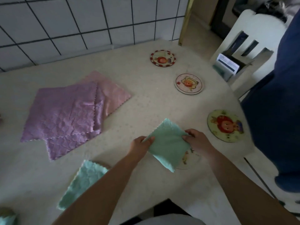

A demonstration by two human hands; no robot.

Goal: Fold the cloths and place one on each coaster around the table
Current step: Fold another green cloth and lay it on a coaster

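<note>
The left hand (140, 143) and the right hand (195, 140) both pinch a folded green cloth (167, 146), one on each side corner, fingers closed on it. The cloth sits low over a coaster (189, 159) near the person — only a bit of that coaster peeks out from under it. I cannot tell if the cloth is resting on it yet or just above it.

So this looks like the 2nd cloth going down. Another green cloth (82, 182) lies on the near left of the worktop (154, 98), and a thin rim peeks out at its far corner, so it may sit on a coaster too, but that is hard to see.

3 coasters are bare: the far red one (162, 58), the pink one (189, 84) and the right yellow one (225, 125).

The purple cloths (61, 114) and a pink cloth (113, 93) lie flat and not folded small — they are left to do. I cannot count the purple ones well.

A bit of green (6, 218) is cut off at the near left corner. The picture is blurry and dark at the right.
</note>
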